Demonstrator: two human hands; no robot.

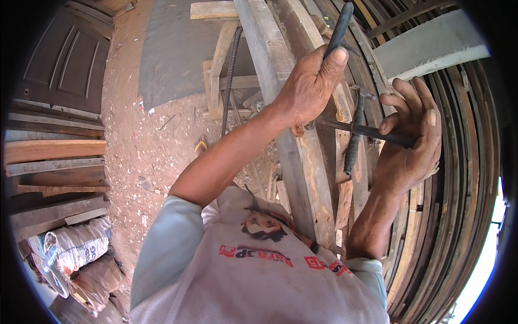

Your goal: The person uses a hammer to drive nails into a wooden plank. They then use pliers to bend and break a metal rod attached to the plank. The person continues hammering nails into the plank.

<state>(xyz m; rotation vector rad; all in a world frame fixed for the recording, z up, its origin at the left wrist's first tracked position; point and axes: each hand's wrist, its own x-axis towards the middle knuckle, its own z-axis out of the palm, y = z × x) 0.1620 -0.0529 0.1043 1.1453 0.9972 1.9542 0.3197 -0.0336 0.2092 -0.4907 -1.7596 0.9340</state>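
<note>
Nearest is the person's pale printed shirt [259, 275], both bare forearms reaching up to a stack of long grey planks [302, 178]. Left hand [308, 86] is clenched around 1 dark rod [339, 29] angled up past the planks. Right hand [407, 143] grips 1 flat dark metal bar [367, 130], which crosses a hammer [356, 129] lying along the planks.

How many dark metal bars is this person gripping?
2: the left hand grips one bar pointing up; the right hand grips another bar lying crosswise. A hammer hangs between them.
</note>
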